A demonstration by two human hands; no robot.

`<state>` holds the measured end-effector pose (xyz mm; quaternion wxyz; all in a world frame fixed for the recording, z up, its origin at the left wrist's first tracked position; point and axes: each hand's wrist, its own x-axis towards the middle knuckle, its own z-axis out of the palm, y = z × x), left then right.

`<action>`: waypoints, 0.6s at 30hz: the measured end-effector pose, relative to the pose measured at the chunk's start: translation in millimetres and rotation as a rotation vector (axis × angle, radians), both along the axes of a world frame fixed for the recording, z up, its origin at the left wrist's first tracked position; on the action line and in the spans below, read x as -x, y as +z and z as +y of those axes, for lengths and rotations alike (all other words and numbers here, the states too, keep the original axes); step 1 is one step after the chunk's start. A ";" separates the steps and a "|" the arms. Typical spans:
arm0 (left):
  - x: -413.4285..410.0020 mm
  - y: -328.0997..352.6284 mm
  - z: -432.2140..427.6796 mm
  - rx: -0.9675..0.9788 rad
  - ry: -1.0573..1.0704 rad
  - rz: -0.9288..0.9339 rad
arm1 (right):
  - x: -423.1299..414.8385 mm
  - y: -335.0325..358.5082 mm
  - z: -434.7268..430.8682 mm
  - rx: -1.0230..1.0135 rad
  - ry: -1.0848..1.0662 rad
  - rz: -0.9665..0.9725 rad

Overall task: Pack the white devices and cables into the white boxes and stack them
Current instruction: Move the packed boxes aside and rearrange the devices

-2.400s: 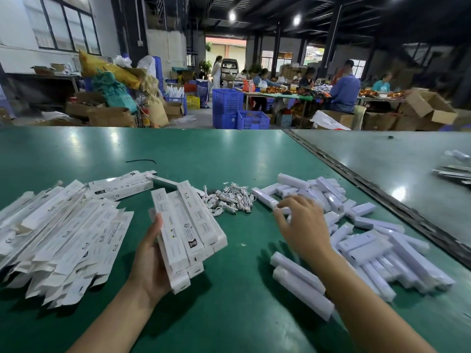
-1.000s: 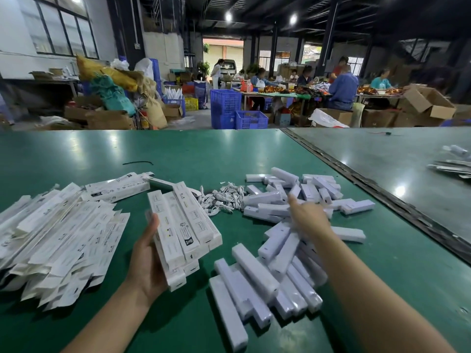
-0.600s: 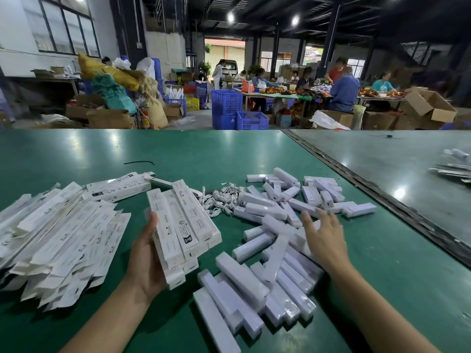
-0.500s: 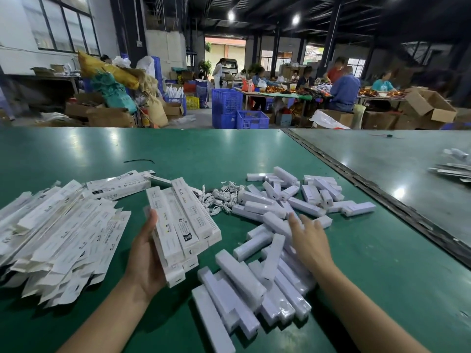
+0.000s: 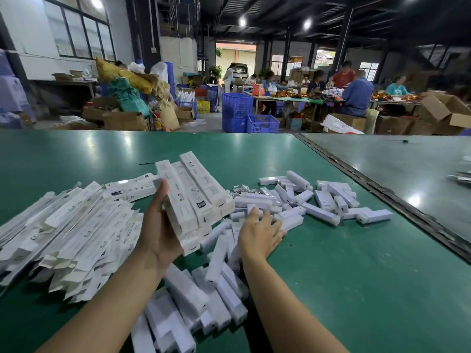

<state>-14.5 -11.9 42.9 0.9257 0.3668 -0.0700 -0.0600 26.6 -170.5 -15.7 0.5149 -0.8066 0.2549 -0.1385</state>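
Head view shows the left hand (image 5: 158,233) gripping a stack of white boxes (image 5: 193,197). The thumb lies along the stack's left edge, and the other fingers are hidden beneath it. Against the pictures of half a second ago, the stack sits higher in the frame and closer to the camera, apparently lifted off the bench (image 5: 344,276).

The right hand (image 5: 257,235) has drawn back toward the person. Its fingers (image 5: 265,217) are spread wide and flat over the white devices (image 5: 219,284), holding none. The device heap now reaches further toward the person, between the two forearms, with a looser scatter left further out on the right.

Judgement: stock has been raked within reach, so filling can go on without long reaches. No device is yet picked.

Orientation: the stack's long axis runs away from the person. The near ends sit by the left palm, the far ends lean slightly left, and the printed faces are turned up toward the camera. Whether any box end is open cannot be told. The nearest devices lie mostly lengthwise toward the person, while those further out point in mixed directions.

The cables (image 5: 242,191) sit in a small bundle just beyond the stack, partly hidden by it. Flat box blanks (image 5: 68,233) are fanned out on the bench to the left.
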 end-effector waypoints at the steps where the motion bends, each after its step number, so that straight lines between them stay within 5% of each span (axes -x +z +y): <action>1: -0.6 2.4 -3.5 -0.003 -0.005 -0.011 | -2.5 1.5 3.6 -0.065 0.013 -0.044; 5: -2.4 0.4 -21.3 -0.044 -0.071 -0.015 | 8.3 14.8 -6.4 -0.363 0.123 -0.205; 9: -4.4 -12.7 -45.1 -0.071 -0.167 0.131 | 36.8 48.3 -40.2 -0.625 0.489 -0.237; 12: -2.9 -17.5 -69.7 -0.123 -0.225 0.221 | 52.5 66.6 -63.7 -0.496 0.718 -0.090; 18: 7.6 -21.3 -119.8 -0.308 -0.226 0.321 | 66.9 64.3 -109.3 -0.219 0.756 0.078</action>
